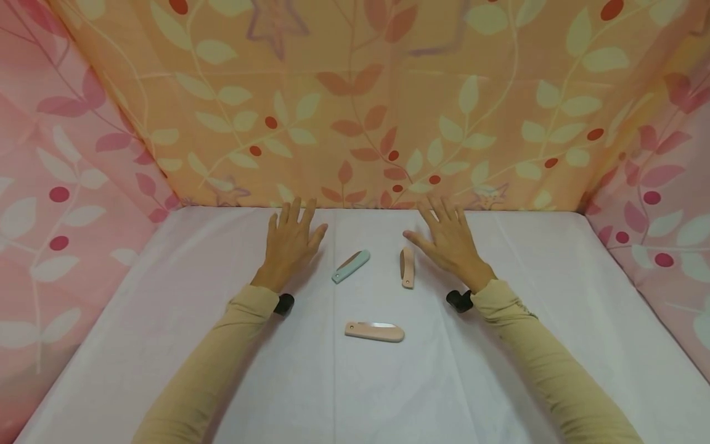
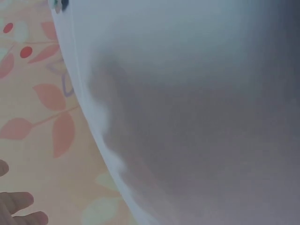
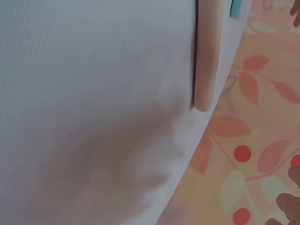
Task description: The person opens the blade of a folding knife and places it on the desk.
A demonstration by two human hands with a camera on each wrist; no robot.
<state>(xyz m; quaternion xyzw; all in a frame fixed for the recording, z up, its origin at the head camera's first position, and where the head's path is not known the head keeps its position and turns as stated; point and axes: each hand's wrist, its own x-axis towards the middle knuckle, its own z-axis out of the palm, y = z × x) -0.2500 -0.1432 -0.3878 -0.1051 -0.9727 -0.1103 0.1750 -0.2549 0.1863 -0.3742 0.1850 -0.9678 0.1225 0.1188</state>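
Three folding knives lie on the white cloth between my hands. A mint-green folding knife [image 1: 352, 266] sits slantwise at the left, nearest my left hand [image 1: 289, 246]. Close to my right hand [image 1: 452, 245] is a pink folding knife [image 1: 408, 269], lying lengthwise; its handle also shows large in the right wrist view [image 3: 208, 56]. Another pink folding knife [image 1: 375, 333] lies crosswise nearer to me, a strip of shiny blade showing along its handle. Both hands hold nothing, with fingers spread and pointing at the back wall. Fingertips [image 2: 21, 201] appear low in the left wrist view.
A white cloth [image 1: 266, 382] with a fold line covers the table. Behind it stands an orange leaf-patterned curtain [image 1: 355, 111], with pink patterned curtains at the left [image 1: 66, 203] and right [image 1: 660, 209]. Dark wrist cameras [image 1: 459, 301] sit at both sleeve cuffs.
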